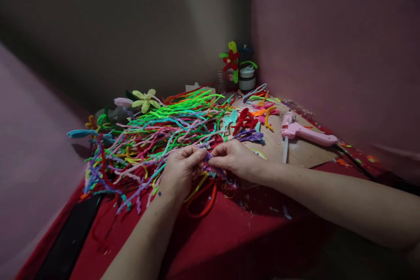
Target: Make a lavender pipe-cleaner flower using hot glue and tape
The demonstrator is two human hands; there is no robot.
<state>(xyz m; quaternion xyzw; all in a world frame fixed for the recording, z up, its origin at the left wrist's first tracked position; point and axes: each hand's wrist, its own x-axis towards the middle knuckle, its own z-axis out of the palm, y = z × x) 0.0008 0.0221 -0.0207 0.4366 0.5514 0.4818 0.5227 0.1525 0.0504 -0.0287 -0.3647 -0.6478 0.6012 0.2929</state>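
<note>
- While both hands meet at the near edge of the pile, the L hand (179, 175) is closed w/ thumb & fingers pinched on a purple fuzzy piece (206, 160); fingers hide part of it, so its exact shape can't be told.
- R hand (238, 159): thumb & index pinch the same piece from the R side. Two opposed pinches prob. steady it b/c it is small & soft.
- Piece location: btwn the hands, fingertip height, above the red cloth (262, 236). Whether it touches anything below: can't tell.
- Fuzzy stems (183, 118): mixed colors, heaped L & behind the hands, mostly lengthwise; prob. laid so for easy pickup by the L hand.
- Red loop (214, 194): on cloth, just below the hands.
- Red petals (244, 121) & purple petals (254, 136): grouped by color beyond the R hand, prob. to keep like parts together.
- Glue gun (311, 135): on its side on the cardboard (305, 157), handle pointing R, glue stick (285, 148) jutting toward the R forearm. Board prob. shields cloth from drips; spot suits R-hand reach. Hot or cold: can't tell.
- Yellow flower (145, 101): at back L, above the stems.
- Red flower (231, 60): upright at rear, beside a lidded cup (247, 78); rear spot prob. keeps it clear of handwork.
</note>
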